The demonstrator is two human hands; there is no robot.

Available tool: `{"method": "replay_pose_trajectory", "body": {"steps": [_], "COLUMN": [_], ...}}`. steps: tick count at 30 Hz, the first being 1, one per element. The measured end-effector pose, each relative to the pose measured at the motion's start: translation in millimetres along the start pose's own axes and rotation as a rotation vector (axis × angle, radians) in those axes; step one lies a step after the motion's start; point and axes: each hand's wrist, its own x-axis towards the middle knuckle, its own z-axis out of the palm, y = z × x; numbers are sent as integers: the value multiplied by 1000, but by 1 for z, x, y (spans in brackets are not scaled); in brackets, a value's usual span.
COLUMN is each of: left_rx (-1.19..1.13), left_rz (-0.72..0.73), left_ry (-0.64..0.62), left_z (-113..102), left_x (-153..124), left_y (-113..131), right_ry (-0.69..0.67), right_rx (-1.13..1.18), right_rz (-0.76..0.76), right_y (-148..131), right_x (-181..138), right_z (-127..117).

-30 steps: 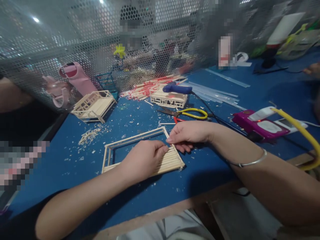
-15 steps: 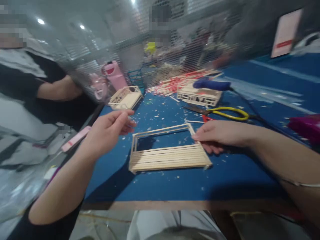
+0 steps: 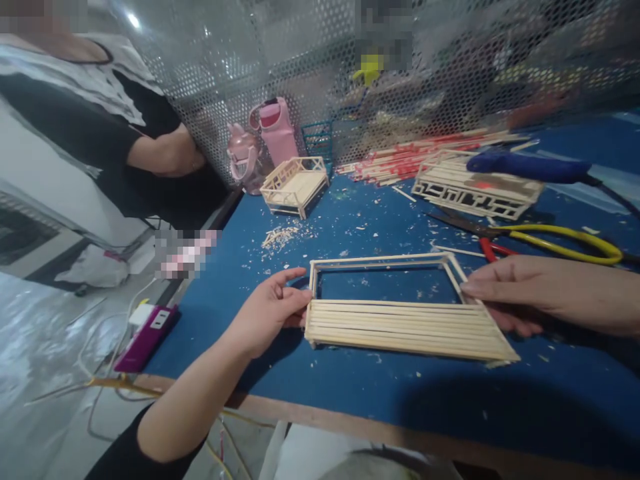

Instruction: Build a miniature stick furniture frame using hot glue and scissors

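A rectangular frame of thin wooden sticks (image 3: 400, 327) stands on the blue tabletop. Its near part is covered by sticks laid side by side, while the far part is an open gap. My left hand (image 3: 265, 310) pinches the left end between thumb and fingers. At the opposite end, my right hand (image 3: 555, 290) grips the right side stick, its thumb on top and the other fingers curled below. Just beyond the right hand lie a loose stick (image 3: 457, 251) and pliers with yellow handles (image 3: 560, 243).
A small stick-built bench (image 3: 297, 187) stands at the back left, near wood scraps (image 3: 281, 236). Red-tipped sticks (image 3: 400, 157) are heaped behind another stick model (image 3: 475, 190), with a blue-handled tool (image 3: 530, 167) resting on it. A purple power strip (image 3: 147, 339) sits at the left edge. A person (image 3: 105, 127) is beyond.
My left hand has come across to the frame and taken hold of its left end. The right hand keeps its grip on the right side. My view has turned left.
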Motion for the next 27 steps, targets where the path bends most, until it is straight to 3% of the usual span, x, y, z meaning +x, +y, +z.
{"method": "replay_pose_trajectory", "body": {"steps": [4,9,11,13,16,20,22,24,27], "left_rx": [145,663,780,805,774,745,742,729,680], "left_rz": [30,351,458,509,513,540,549,556,551], "left_ry": [16,411,500,494,387,300,313,347,352], "left_z": [-3,-25,-34,-37,-31,-22,-23,-24,-27], "left_x": [-1,1,10,24,47,66,67,64,59], "left_y": [1,16,28,41,52,50,47,43,38], "right_ry": [-35,-20,8,37,125,420,495,501,495], "right_rx": [-9,-7,-19,-66,-112,-44,-66,-202,-629], "right_rz": [-4,-31,-48,-61,-171,-340,-362,-413,-466], "right_y": [2,-2,-7,-12,-15,-14,-20,-34,-72], "right_x": [2,4,4,4,4,5,6,10,34], "right_z": [-2,3,7,7,4,-4,-6,-6,-10]}}
